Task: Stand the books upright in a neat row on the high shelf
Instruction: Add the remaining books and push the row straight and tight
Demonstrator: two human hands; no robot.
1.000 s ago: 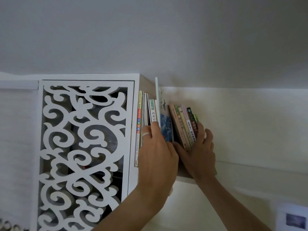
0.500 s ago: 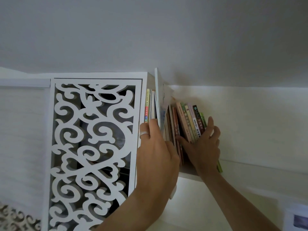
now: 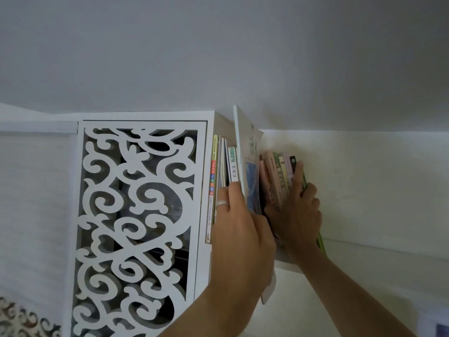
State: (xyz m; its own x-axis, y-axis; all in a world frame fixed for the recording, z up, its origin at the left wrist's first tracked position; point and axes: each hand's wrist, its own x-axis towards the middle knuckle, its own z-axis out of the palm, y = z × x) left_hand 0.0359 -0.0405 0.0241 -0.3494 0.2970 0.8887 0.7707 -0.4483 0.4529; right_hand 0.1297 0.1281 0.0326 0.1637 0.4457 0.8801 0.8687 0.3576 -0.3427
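Our left hand [image 3: 239, 229] pinches the tall thin white-covered book [image 3: 247, 161]; our right hand [image 3: 297, 212], fingers flat, braces the leaning pastel paperbacks [image 3: 275, 181]. We should slide it in straight.

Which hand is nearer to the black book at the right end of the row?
Right. The right hand presses its fingers against the black book. The left hand grips the tall white book, further left.
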